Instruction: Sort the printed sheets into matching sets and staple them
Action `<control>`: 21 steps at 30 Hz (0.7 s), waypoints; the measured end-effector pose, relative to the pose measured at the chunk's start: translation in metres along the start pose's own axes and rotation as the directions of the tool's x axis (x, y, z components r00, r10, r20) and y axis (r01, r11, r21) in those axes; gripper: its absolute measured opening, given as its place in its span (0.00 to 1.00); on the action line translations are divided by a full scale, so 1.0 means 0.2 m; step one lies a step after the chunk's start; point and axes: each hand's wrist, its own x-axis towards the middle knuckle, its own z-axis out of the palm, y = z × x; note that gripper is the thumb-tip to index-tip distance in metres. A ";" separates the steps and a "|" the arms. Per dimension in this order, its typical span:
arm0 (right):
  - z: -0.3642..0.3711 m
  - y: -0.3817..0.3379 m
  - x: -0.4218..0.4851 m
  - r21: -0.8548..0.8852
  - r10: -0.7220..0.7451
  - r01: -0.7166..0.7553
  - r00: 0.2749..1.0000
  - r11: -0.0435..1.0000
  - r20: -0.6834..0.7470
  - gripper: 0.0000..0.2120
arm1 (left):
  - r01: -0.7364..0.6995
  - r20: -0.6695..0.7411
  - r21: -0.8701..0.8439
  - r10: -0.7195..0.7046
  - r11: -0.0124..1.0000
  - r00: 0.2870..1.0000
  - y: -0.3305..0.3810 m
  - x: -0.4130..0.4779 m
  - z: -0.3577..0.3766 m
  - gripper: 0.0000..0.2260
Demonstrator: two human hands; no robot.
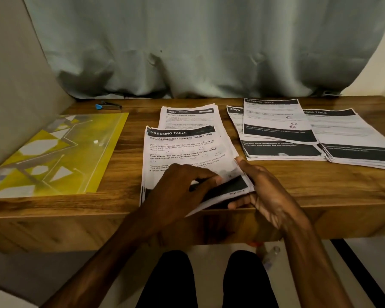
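- left hand (182, 185): palm down, fingers arched, tips pressing on the sheets (187, 152)
- right hand (262, 192): thumb on top, fingers underneath, pinching the sheets' corner
- forearms converge inward

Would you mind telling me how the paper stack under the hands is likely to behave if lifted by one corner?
Probably floppy: the near corner of the paper stack already curls where the right hand lifts it. Its edges are fanned, so loose sheets would likely slide apart.
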 end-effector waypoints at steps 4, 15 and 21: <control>0.00 0.01 0.00 0.033 0.012 -0.011 1.000 0.999 -0.026 0.19 | 0.126 -0.182 -0.060 -0.135 0.990 0.974 0.01 -0.04 0.03 0.07; -0.02 0.00 -0.03 -0.002 0.007 -0.007 0.996 1.000 0.089 0.12 | 0.063 -0.281 0.022 -0.054 0.998 0.958 -0.02 -0.12 0.10 0.07; -0.09 0.01 -0.02 0.003 0.028 -0.029 0.981 1.000 0.194 0.16 | 0.106 -0.151 0.069 -0.095 0.992 0.984 -0.05 -0.14 0.13 0.13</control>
